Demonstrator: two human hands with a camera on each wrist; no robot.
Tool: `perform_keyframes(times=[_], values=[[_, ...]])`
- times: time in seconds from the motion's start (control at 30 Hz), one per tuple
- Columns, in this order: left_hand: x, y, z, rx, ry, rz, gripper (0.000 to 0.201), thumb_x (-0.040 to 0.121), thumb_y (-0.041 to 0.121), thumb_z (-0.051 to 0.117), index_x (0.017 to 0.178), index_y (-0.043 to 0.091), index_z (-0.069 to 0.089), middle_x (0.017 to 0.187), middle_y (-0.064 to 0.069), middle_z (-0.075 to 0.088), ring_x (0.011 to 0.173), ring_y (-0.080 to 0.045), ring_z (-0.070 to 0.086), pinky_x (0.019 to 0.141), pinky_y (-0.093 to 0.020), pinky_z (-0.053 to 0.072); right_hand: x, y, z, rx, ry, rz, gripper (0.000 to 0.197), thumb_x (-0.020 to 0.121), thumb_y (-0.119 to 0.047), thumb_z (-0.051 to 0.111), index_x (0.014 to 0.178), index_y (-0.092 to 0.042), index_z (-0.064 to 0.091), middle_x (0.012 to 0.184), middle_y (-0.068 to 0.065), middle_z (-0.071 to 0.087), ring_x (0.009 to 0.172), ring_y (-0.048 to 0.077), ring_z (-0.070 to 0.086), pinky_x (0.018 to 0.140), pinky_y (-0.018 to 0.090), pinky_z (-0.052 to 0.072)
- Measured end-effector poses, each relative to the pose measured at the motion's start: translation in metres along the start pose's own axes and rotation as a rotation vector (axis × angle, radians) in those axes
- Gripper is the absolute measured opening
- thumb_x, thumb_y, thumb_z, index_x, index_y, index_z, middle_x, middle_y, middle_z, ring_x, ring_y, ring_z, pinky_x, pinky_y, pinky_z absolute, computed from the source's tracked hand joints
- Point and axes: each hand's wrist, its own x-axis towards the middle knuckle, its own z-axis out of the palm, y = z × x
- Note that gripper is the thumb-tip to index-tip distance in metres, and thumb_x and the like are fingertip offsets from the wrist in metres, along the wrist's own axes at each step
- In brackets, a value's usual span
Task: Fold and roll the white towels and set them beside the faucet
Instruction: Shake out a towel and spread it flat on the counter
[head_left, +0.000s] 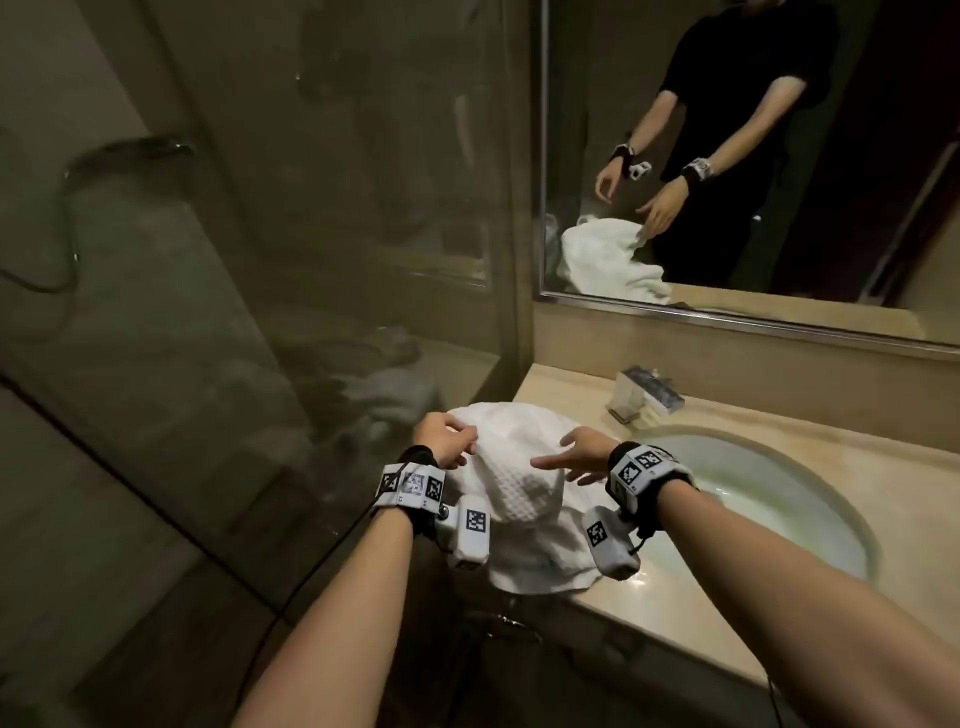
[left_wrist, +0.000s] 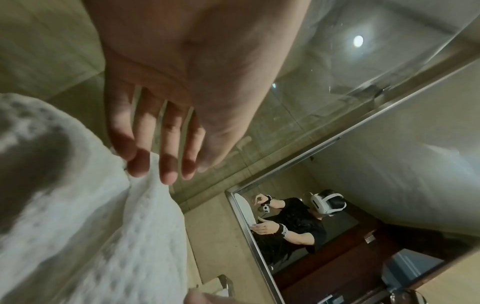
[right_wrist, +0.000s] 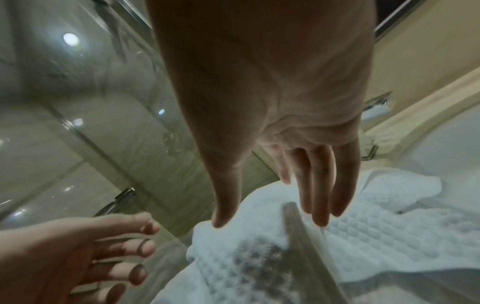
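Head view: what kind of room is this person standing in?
Most likely a bathroom, perhaps in a hotel. A round sink is set into a beige counter with a faucet behind it, a big wall mirror hangs above, and a glass shower wall stands alongside.

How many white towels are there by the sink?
1 for sure. The white towel lies bunched on the counter left of the sink, under both hands, its front edge hanging over. The mirror repeats it. More could be hidden in its folds.
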Motion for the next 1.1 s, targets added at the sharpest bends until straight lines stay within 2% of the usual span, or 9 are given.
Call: perform_keyframes(times=[0.1, 0.2, 0.33, 0.4, 0.53, 0.7, 0.8, 0.97, 1.1], values=[[0.013, 0.011, 0.002, 0.013, 0.024, -0.004, 0.013, 0.089, 0.014, 0.059, 0.076, 0.010, 0.060, 0.062, -0.005, 0.062, 0.040, -0.013, 0.048, 0.036, -0.012, 0.035, 0.016, -0.002, 0.000, 0.001, -0.095, 0.041, 0.057, 0.070, -0.042, 0.084, 0.100, -0.003, 0.056, 0.098, 0.010, 0.066, 0.099, 0.024, 0.064, 0.093, 0.039, 0.054], [0.026, 0.017, 0.003, -0.022, 0.010, -0.003, 0.013, 0.091, 0.013, 0.059, 0.080, 0.006, 0.059, 0.062, -0.008, 0.060, 0.040, -0.016, 0.045, 0.039, -0.017, 0.036, 0.028, -0.006, -0.001, 0.039, -0.082, 0.035, 0.039, 0.068, -0.031, 0.087, 0.072, -0.007, 0.057, 0.072, 0.006, 0.063, 0.072, 0.019, 0.062, 0.074, 0.029, 0.058], [0.043, 0.028, -0.003, -0.001, 0.021, 0.018, 0.013, 0.092, 0.016, 0.060, 0.082, 0.008, 0.061, 0.064, -0.005, 0.063, 0.045, -0.017, 0.049, 0.041, -0.018, 0.038, 0.040, -0.015, -0.006, 0.059, -0.118, -0.049, 0.016, 0.081, -0.016, 0.076, 0.084, -0.003, 0.067, 0.079, 0.008, 0.064, 0.074, 0.018, 0.061, 0.079, 0.032, 0.056], [0.051, 0.034, -0.008, 0.035, 0.040, 0.049, 0.012, 0.090, 0.019, 0.061, 0.083, 0.009, 0.063, 0.064, -0.002, 0.065, 0.049, -0.017, 0.052, 0.044, -0.018, 0.041, 0.043, -0.026, -0.010, 0.075, -0.044, -0.133, 0.011, 0.085, -0.016, 0.069, 0.093, -0.008, 0.068, 0.081, 0.006, 0.061, 0.071, 0.015, 0.058, 0.069, 0.030, 0.053], [0.065, 0.048, -0.012, 0.128, 0.107, 0.175, 0.005, 0.083, 0.018, 0.065, 0.081, 0.014, 0.065, 0.076, -0.002, 0.067, 0.072, -0.017, 0.059, 0.072, -0.028, 0.049, 0.045, -0.055, -0.022, 0.160, 0.148, -0.295, 0.004, 0.093, -0.019, 0.058, 0.093, -0.017, 0.061, 0.076, 0.000, 0.058, 0.067, 0.014, 0.055, 0.052, 0.023, 0.046], [0.072, 0.073, -0.025, 0.144, 0.080, 0.345, 0.019, 0.089, 0.013, 0.062, 0.107, 0.011, 0.063, 0.102, -0.002, 0.063, 0.096, -0.018, 0.059, 0.090, -0.030, 0.047, 0.030, -0.099, -0.046, 0.239, 0.286, -0.466, 0.012, 0.095, -0.010, 0.052, 0.102, -0.007, 0.061, 0.090, 0.007, 0.064, 0.079, 0.016, 0.058, 0.066, 0.022, 0.048], [0.068, 0.092, -0.029, 0.078, 0.002, 0.446, 0.036, 0.086, 0.026, 0.070, 0.117, 0.012, 0.059, 0.113, -0.002, 0.063, 0.105, -0.016, 0.060, 0.096, -0.031, 0.047, 0.012, -0.125, -0.068, 0.283, 0.375, -0.583, 0.019, 0.090, -0.009, 0.052, 0.106, -0.005, 0.063, 0.099, 0.012, 0.066, 0.089, 0.018, 0.059, 0.082, 0.033, 0.048], [0.036, 0.138, -0.022, -0.219, -0.137, 0.536, 0.055, 0.082, 0.046, 0.068, 0.124, 0.011, 0.057, 0.115, 0.001, 0.065, 0.106, -0.009, 0.061, 0.088, -0.014, 0.048, -0.031, -0.159, -0.121, 0.290, 0.543, -0.679, 0.025, 0.090, -0.013, 0.054, 0.113, -0.006, 0.061, 0.105, 0.012, 0.065, 0.095, 0.019, 0.061, 0.085, 0.034, 0.050], [0.016, 0.168, -0.002, -0.308, -0.265, 0.643, 0.084, 0.056, 0.073, 0.069, 0.124, 0.025, 0.053, 0.116, 0.003, 0.064, 0.109, -0.007, 0.060, 0.092, -0.020, 0.048, -0.071, -0.168, -0.163, 0.343, 0.664, -0.655, 0.018, 0.091, -0.010, 0.050, 0.096, 0.000, 0.063, 0.081, 0.008, 0.059, 0.071, 0.014, 0.056, 0.060, 0.025, 0.046]])
